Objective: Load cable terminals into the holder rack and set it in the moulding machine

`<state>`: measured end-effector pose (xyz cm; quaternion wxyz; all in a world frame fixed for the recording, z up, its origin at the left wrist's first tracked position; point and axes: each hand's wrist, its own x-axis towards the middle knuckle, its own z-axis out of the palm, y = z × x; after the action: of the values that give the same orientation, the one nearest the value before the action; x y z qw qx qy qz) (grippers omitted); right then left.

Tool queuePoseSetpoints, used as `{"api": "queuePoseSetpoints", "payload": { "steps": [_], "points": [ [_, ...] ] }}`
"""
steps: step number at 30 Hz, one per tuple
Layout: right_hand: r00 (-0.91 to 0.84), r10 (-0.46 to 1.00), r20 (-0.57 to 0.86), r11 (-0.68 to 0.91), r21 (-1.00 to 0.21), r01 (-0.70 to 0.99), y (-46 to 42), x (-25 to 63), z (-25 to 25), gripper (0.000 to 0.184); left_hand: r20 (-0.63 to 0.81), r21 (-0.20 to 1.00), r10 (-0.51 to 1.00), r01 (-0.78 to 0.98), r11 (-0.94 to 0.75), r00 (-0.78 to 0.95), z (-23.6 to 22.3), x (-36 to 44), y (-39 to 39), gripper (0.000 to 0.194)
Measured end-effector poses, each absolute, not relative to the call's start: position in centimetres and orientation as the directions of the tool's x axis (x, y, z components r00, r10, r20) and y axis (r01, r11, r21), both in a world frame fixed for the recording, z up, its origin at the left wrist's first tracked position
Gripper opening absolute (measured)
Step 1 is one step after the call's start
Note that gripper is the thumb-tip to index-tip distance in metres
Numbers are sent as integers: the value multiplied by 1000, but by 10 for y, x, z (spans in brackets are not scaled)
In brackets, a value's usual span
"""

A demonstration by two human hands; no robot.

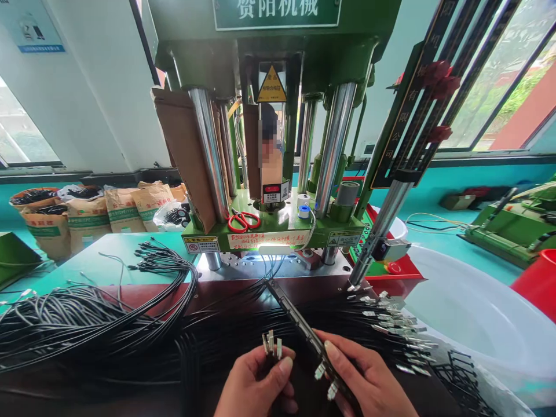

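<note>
While the left hand (260,382), at the lower centre of the frame, pinches a small cluster of metal plugs (271,346) between thumb and fingers, the right hand (371,376), at the lower right, has its grip closed on the near part of a narrow dark bar (299,321). The bar's long axis runs obliquely, from the right hand toward the upper left, its far end near the centre of the frame, just before the press (204,55). The cluster lies to the left of the bar, apart from it, with its metal tips directed upward; the left hand is the nearer to it, the right to the bar. Two further plugs (320,370) project from the bar's left side, close to the right fingers and facing the left hand

Black cables (174,266) cover much of the counter (321,285), passing beneath and behind the bar; their metal ends (384,328) fan out at the right. Behind stands the press, scissors (244,219) on its lower plate, its columns and base bounding the space beyond the bar. A white basin (482,301) occupies the right edge, sacks (89,220) the left background
</note>
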<state>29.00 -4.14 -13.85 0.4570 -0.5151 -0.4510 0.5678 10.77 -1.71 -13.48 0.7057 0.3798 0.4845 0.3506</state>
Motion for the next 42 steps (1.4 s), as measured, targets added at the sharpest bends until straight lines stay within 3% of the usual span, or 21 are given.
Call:
{"api": "queuePoseSetpoints", "payload": {
  "steps": [7,12,19,31,37,42],
  "points": [
    [-57,988,-145,-147,-988,-42,-41,290,-139,57,-362,907,866,-82,412,345,-137,114,-15,53],
    [-69,991,-113,-114,-994,-6,-40,291,-137,53,-396,908,860,-2,419,322,-135,120,-15,57],
    [-87,981,-173,-173,-985,4,-41,288,-144,67,-432,893,845,21,449,316,-134,121,-16,57],
    [-95,995,18,35,-983,178,-40,289,-138,47,-442,887,822,40,460,360,-134,119,-11,53],
    [-72,978,-197,-197,-980,7,-43,291,-142,63,-410,864,839,-142,483,359,-138,110,-7,54],
    [-82,978,-192,-194,-981,-16,-41,292,-138,62,-381,803,860,-340,490,339,-137,101,-11,69]
  ]
}}
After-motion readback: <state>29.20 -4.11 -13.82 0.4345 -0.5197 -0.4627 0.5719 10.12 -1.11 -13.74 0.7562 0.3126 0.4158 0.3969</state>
